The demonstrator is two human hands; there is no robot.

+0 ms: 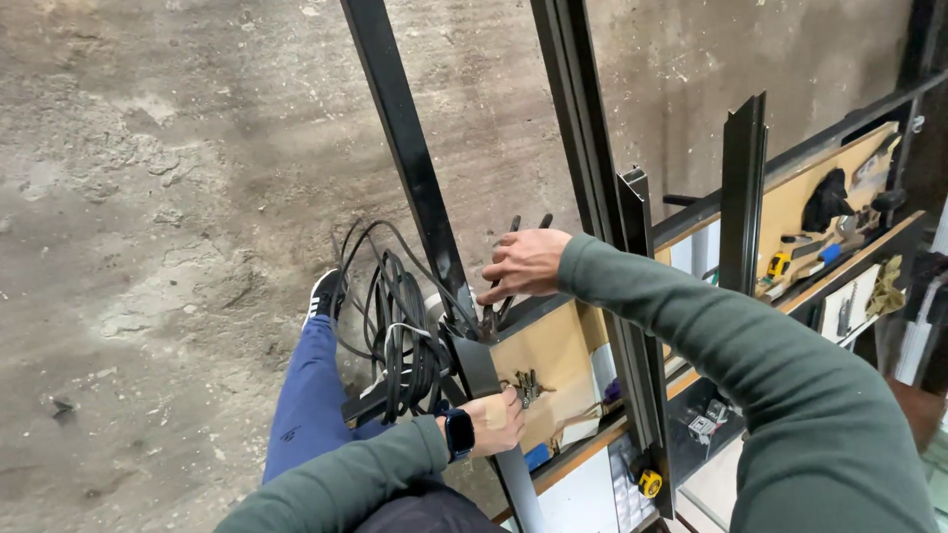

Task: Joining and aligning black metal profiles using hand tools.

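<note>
My right hand (pixel 524 263) is closed around the dark handles of a plier-like tool (pixel 513 247) at the far end of a wooden cart shelf (pixel 553 355). My left hand (pixel 496 422), with a dark watch on the wrist, grips a long black metal profile (pixel 415 178) that runs diagonally across the cart. A second black profile (pixel 583 148) lies alongside it. Small metal pieces (pixel 526 386) rest on the shelf just beside my left hand.
A coil of black cable (pixel 395 316) hangs at the cart's end, above my blue-trousered leg and shoe (pixel 324 294). Two short upright profiles (pixel 743 188) stand on the cart. Further shelves hold tape measures (pixel 649 483) and hand tools (pixel 820 247). Rough concrete floor (pixel 148 197) lies to the left.
</note>
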